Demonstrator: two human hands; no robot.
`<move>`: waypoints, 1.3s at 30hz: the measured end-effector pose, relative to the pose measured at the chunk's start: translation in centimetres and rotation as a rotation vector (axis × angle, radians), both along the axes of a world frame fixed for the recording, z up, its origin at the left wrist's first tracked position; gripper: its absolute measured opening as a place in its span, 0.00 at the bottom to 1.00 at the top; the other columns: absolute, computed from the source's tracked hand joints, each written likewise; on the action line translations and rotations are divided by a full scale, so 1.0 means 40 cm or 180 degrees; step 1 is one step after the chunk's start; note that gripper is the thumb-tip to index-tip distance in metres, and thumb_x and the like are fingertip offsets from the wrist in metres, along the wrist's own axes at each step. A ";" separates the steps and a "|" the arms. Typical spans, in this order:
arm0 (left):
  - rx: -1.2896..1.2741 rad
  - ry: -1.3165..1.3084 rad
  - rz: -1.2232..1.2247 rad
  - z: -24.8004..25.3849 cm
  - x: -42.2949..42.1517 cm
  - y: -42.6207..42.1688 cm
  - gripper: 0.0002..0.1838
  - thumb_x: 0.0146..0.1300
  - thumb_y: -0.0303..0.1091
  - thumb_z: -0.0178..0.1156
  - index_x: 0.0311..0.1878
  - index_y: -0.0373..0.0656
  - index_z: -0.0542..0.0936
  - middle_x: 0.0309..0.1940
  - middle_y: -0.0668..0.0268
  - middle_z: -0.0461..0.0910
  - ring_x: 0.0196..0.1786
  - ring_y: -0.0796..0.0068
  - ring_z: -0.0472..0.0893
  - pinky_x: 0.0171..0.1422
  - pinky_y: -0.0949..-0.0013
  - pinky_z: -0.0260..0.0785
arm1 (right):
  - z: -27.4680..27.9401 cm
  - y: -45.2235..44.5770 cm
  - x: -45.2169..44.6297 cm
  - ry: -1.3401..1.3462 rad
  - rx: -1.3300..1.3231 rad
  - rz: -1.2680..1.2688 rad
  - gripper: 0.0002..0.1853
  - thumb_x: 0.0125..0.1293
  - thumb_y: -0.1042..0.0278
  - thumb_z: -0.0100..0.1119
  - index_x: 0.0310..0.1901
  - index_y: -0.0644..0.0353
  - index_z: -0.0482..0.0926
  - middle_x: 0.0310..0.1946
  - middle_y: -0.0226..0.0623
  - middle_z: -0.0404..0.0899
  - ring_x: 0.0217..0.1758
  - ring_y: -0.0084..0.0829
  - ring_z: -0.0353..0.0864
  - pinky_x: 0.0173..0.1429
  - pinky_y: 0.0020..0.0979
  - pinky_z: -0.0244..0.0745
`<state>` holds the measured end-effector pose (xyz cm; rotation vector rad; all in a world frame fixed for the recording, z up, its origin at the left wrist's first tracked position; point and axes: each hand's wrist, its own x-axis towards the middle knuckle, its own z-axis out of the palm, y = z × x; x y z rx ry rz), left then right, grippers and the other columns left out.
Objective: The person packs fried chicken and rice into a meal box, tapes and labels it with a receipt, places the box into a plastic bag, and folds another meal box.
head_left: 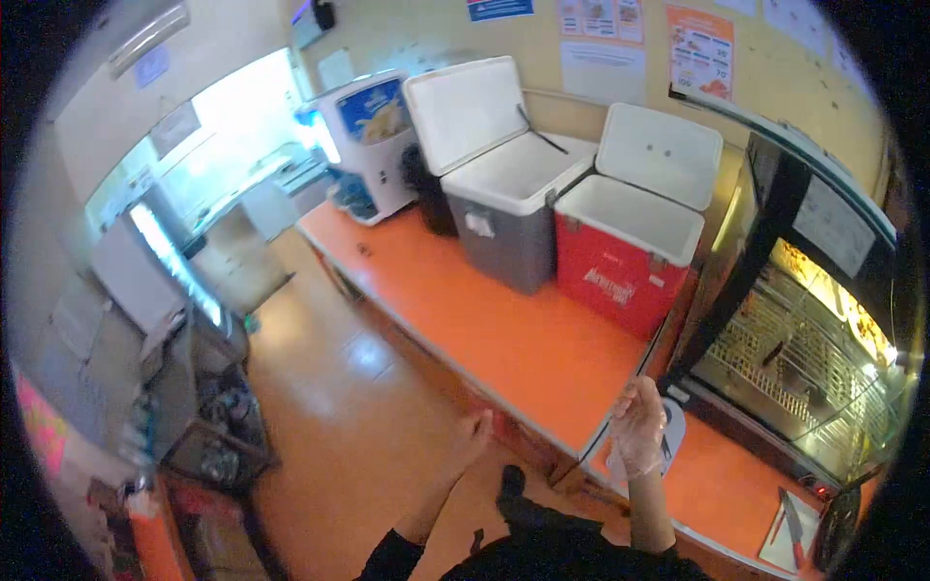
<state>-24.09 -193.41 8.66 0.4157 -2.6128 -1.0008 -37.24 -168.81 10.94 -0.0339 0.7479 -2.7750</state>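
Note:
My left hand (471, 436) hangs over the floor in front of the counter, somewhat blurred, its fingers curled in and nothing visible in them. Raised above the counter's edge is my right hand (637, 426), covered by a clear plastic glove. Its fingers are bent together, and whatever may be inside them is hidden. Behind it on the orange counter (504, 349) lies a white board (675, 436) with a dark mark or tool, partly covered by the hand.
A red cooler (610, 276) and a grey cooler (499, 247) stand with lids raised. Right of them is a lit glass food warmer (794, 358). A red-handled knife (792, 528) lies on a small white board. A water dispenser (373, 155) is farther back. Dark bins (218, 426) line the left.

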 end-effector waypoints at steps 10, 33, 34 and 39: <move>0.0131 0.2159 -0.0782 0.186 -0.765 -0.475 0.11 0.71 0.39 0.50 0.40 0.41 0.71 0.36 0.66 0.73 0.34 0.73 0.74 0.37 0.70 0.67 | 0.005 -0.218 -0.296 -0.0099 0.0009 -0.1172 0.09 0.70 0.62 0.52 0.38 0.57 0.77 0.28 0.26 0.76 0.30 0.19 0.74 0.34 0.21 0.71; -0.3231 -0.1012 -0.3032 -0.135 -2.125 -0.640 0.52 0.41 0.49 0.73 0.68 0.43 0.58 0.68 0.53 0.59 0.67 0.51 0.64 0.67 0.51 0.61 | -0.173 -0.319 -0.078 -0.1338 0.2441 -0.4145 0.16 0.70 0.64 0.47 0.55 0.61 0.71 0.49 0.32 0.76 0.48 0.24 0.75 0.49 0.27 0.72; -0.3057 -0.0388 -0.2974 -0.235 -2.163 -0.653 0.53 0.38 0.47 0.75 0.68 0.44 0.59 0.67 0.53 0.61 0.67 0.51 0.64 0.67 0.49 0.61 | -0.198 -0.305 -0.044 -0.1629 0.4414 -0.3840 0.16 0.70 0.64 0.48 0.55 0.61 0.71 0.49 0.31 0.76 0.48 0.24 0.75 0.50 0.27 0.71; -0.2614 -0.0176 -0.2779 -0.175 -2.114 -0.580 0.54 0.32 0.41 0.78 0.66 0.45 0.60 0.65 0.50 0.62 0.67 0.49 0.64 0.68 0.51 0.61 | -0.154 -0.357 -0.031 -0.1998 0.4694 -0.3766 0.15 0.68 0.60 0.51 0.52 0.57 0.72 0.46 0.27 0.75 0.48 0.21 0.73 0.48 0.25 0.66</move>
